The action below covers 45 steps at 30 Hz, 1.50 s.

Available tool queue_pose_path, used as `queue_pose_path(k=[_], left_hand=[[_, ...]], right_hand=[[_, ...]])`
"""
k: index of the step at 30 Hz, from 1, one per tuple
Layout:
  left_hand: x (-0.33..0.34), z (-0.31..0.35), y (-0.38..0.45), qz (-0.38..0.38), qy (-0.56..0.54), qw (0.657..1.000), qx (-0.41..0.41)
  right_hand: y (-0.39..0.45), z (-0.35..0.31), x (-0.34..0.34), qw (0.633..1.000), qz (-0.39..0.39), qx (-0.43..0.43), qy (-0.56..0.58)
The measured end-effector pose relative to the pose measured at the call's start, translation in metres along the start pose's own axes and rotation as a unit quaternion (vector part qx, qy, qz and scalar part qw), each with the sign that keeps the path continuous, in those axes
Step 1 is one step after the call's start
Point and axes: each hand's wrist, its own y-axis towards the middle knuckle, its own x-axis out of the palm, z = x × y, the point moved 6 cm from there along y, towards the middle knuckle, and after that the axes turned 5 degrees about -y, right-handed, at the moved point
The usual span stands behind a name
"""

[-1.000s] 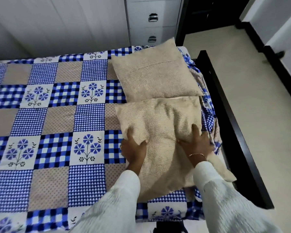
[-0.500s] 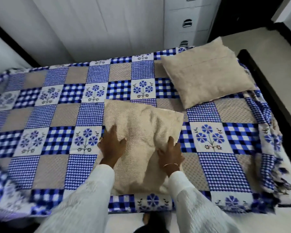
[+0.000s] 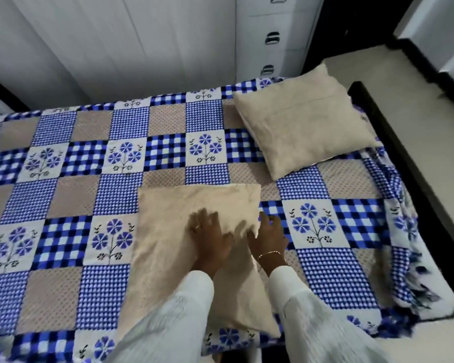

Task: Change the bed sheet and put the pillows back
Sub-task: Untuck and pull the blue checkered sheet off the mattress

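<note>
A blue, white and beige patchwork bed sheet (image 3: 116, 189) with flower squares covers the bed. A beige pillow (image 3: 168, 231) lies on it near the front edge. My left hand (image 3: 210, 237) rests flat on this pillow's right half, fingers spread. My right hand (image 3: 269, 235) is at the pillow's right edge, thumb on the pillow and loosely bent fingers over the sheet; motion blur hides any grip. A second beige pillow (image 3: 304, 127) lies apart at the bed's far right corner.
A dark bed frame (image 3: 393, 132) runs along the right side, with pale floor (image 3: 417, 100) beyond it. A white drawer unit (image 3: 273, 38) and white wall panels (image 3: 116, 43) stand behind the bed. The sheet hangs rumpled over the right edge (image 3: 409, 258).
The near pillow has slid left across the bed, away from the second pillow. Both hands have shifted from its two sides toward its right part.
</note>
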Motion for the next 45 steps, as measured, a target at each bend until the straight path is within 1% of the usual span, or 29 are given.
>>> queue_pose_path(k=[4,6,8,12,15,17,18,19,22,23,24,27,30,32,34,37,42,45], left_hand=[[0.022,0.090,0.049,-0.005,0.004,0.995,0.099],[0.030,0.133,0.081,0.007,-0.025,0.992,0.125],[0.036,0.170,0.115,0.017,-0.061,0.990,0.129],[0.045,0.216,0.184,0.039,-0.076,0.990,0.114],[0.046,0.224,0.237,0.084,-0.087,0.989,0.086],[0.047,0.220,0.266,0.108,-0.111,0.987,0.043],[0.048,0.217,0.278,0.105,-0.131,0.986,0.020],[0.050,0.215,0.287,0.093,-0.148,0.985,0.004],[0.067,0.219,0.304,0.034,-0.171,0.984,-0.019],[0.074,0.220,0.307,0.025,-0.174,0.984,-0.022],[0.079,0.221,0.309,0.023,-0.176,0.984,-0.028],[0.095,0.216,0.318,0.024,-0.166,0.985,-0.040],[0.100,0.214,0.328,0.026,-0.135,0.990,-0.042],[0.098,0.215,0.328,0.037,-0.124,0.991,-0.038],[0.095,0.218,0.322,0.060,-0.125,0.990,-0.025],[0.088,0.221,0.307,0.113,-0.140,0.984,0.013],[0.070,0.219,0.270,0.184,-0.154,0.968,0.075],[0.041,0.200,0.255,0.226,-0.133,0.959,0.104]], right_hand=[[0.067,0.018,-0.045,1.000,0.022,-0.013,-0.010],[0.112,0.026,-0.070,0.999,0.049,-0.016,-0.003],[0.159,0.035,-0.093,0.997,0.067,-0.024,-0.001],[0.254,0.055,-0.131,0.994,0.092,-0.044,-0.032],[0.318,0.071,-0.169,0.985,0.170,-0.007,-0.027],[0.356,0.081,-0.195,0.974,0.222,0.010,-0.040],[0.374,0.087,-0.205,0.972,0.230,0.009,-0.042],[0.389,0.093,-0.211,0.974,0.223,0.006,-0.045],[0.426,0.113,-0.204,0.987,0.149,0.038,-0.046],[0.431,0.117,-0.197,0.989,0.136,0.050,-0.039],[0.433,0.118,-0.191,0.988,0.139,0.055,-0.039],[0.436,0.115,-0.182,0.983,0.166,0.064,-0.051],[0.443,0.113,-0.181,0.984,0.151,0.064,-0.075],[0.441,0.109,-0.182,0.982,0.156,0.056,-0.093],[0.434,0.105,-0.183,0.977,0.176,0.038,-0.111],[0.416,0.100,-0.183,0.967,0.227,0.011,-0.119],[0.369,0.085,-0.194,0.954,0.295,-0.007,-0.049],[0.336,0.067,-0.191,0.950,0.312,-0.011,-0.010]])
